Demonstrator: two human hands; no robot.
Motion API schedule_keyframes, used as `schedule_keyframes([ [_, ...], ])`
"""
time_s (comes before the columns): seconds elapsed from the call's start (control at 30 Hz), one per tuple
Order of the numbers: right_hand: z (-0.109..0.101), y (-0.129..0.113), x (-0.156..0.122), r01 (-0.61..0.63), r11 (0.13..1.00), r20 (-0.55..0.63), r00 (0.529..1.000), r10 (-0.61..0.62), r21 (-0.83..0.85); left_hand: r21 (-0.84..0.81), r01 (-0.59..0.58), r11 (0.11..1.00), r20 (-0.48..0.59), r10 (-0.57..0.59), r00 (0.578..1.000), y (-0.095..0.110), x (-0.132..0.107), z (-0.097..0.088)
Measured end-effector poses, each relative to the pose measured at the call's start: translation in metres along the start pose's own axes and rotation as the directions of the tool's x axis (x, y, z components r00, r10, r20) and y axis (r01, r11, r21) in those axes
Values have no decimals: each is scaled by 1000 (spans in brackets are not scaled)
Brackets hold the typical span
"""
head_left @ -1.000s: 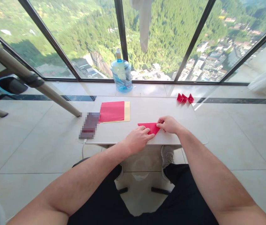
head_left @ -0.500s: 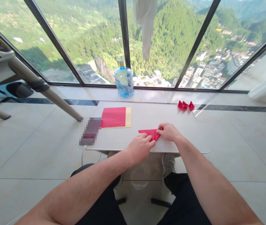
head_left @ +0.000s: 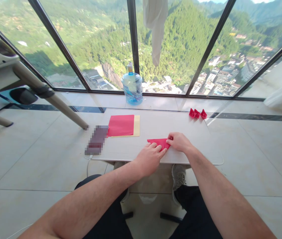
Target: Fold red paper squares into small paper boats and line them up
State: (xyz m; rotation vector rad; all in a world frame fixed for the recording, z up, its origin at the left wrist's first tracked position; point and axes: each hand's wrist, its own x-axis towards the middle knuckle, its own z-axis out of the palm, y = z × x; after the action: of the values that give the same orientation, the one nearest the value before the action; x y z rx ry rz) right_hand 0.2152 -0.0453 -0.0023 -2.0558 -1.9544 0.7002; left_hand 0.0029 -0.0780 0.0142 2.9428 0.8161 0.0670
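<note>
A folded piece of red paper (head_left: pixel 157 142), roughly triangular, lies flat near the front edge of the low white table (head_left: pixel 121 149). My left hand (head_left: pixel 151 157) rests on its lower side with the fingers stretched out over the paper. At the paper's right end, my right hand (head_left: pixel 178 142) is closed, thumb and fingers pinching the corner. Part of the paper is hidden beneath my fingers. Three small folded red paper shapes (head_left: pixel 197 114) stand in a row at the table's back right.
Red paper sheets (head_left: pixel 121 125) lie over a yellow sheet (head_left: pixel 136 125) on the table's left half. Beside them is a blurred-out dark device (head_left: pixel 96 140) with a white cable (head_left: pixel 88 167). A blue water jug (head_left: pixel 132 88) stands by the window. Grey-beige metal legs (head_left: pixel 63 111) rise at left.
The whole view has shifted slightly. My hands keep nearly the same hold on the red paper, with only a tiny shift of the left fingers.
</note>
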Motion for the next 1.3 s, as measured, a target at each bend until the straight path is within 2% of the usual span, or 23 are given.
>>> schedule_keyframes([
  [0.7,2,-7,-1,-100,992,-22,995,98,-83,-9,28,1000,40,-28,999,1,1,-1],
  [1.3,1,-11,-3,-102,989,-32,995,99,-111,-19,32,999,37,-31,999,2,1,-1],
])
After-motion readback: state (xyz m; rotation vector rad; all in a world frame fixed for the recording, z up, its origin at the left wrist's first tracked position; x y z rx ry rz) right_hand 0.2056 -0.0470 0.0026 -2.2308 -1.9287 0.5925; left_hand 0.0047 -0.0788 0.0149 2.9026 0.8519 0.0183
